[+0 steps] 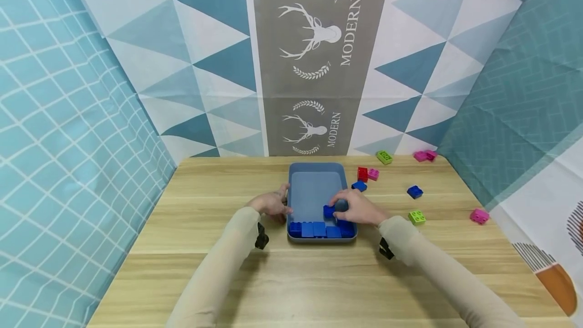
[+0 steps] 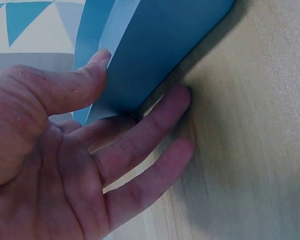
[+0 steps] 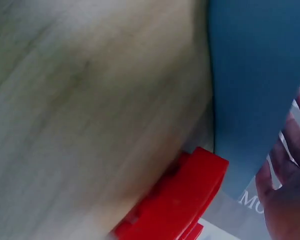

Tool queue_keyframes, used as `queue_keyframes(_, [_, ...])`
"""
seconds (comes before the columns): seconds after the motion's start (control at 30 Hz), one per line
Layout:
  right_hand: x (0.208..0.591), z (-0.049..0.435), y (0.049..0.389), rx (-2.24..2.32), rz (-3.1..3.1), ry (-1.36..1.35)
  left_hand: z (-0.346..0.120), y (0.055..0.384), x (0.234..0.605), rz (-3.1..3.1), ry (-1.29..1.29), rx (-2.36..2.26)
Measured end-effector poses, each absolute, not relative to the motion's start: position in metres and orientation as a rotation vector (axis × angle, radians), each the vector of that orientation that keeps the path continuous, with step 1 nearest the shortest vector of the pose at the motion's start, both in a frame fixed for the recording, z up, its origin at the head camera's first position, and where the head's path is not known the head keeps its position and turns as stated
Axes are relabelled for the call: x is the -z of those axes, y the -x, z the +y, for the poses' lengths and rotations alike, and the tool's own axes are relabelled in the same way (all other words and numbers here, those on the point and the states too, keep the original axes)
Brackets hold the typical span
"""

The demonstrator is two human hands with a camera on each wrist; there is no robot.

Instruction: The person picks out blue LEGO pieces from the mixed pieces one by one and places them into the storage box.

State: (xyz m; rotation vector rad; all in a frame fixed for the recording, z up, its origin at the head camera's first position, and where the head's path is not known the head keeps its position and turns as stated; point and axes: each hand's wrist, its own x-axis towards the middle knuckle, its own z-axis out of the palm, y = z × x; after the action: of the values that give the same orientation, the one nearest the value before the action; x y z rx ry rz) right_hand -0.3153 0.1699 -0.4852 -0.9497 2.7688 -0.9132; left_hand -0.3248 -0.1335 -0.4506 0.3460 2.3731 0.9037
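Observation:
A blue-grey tray (image 1: 311, 191) lies on the wooden table, with a row of blue toy bricks (image 1: 320, 229) along its near end. My left hand (image 1: 272, 203) is at the tray's left side. In the left wrist view its thumb meets the upper edge of the tray wall (image 2: 150, 55), while loosely extended fingers (image 2: 135, 147) lie low by the tray's base and the tabletop. Over the tray's right part, my right hand (image 1: 357, 207) pinches a blue toy brick (image 1: 329, 211) between thumb and fingers. That brick is hidden in the right wrist view.
Right of the tray lie a red brick (image 1: 362, 174), a pink brick (image 1: 373, 174) and a blue brick (image 1: 359, 186). Farther right are green bricks (image 1: 416, 217), another blue one (image 1: 415, 192) and more pink ones (image 1: 480, 216). Patterned cloth (image 1: 218, 65) stands behind the table.

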Motion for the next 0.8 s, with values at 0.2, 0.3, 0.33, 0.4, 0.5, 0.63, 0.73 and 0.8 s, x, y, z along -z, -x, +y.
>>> queue_keyframes(0.2, [0.489,0.168,0.315,0.821,2.805,1.051,-0.133,0.325,0.452,2.368,-0.347,-0.896])
queue_keyframes(0.3, [0.49,0.169,0.313,0.756,2.82,1.092,-0.133,0.325,0.452,2.372,-0.351,-0.892])
queue_keyframes(0.33, [0.49,0.169,0.312,0.725,2.822,1.096,-0.133,0.326,0.451,2.373,-0.351,-0.891])
queue_keyframes(0.4, [0.49,0.169,0.31,0.661,2.818,1.093,-0.132,0.325,0.45,2.373,-0.35,-0.887])
queue_keyframes(0.5, [0.489,0.168,0.307,0.559,2.806,1.108,-0.133,0.324,0.45,2.364,-0.345,-0.89])
queue_keyframes(0.63, [0.486,0.167,0.304,0.47,2.807,1.144,-0.133,0.324,0.449,2.358,-0.332,-0.895])
queue_keyframes(0.73, [0.484,0.166,0.302,0.443,2.807,1.136,-0.134,0.325,0.449,2.361,-0.328,-0.895])
queue_keyframes(0.8, [0.484,0.165,0.301,0.439,2.806,1.117,-0.134,0.325,0.449,2.363,-0.329,-0.895])
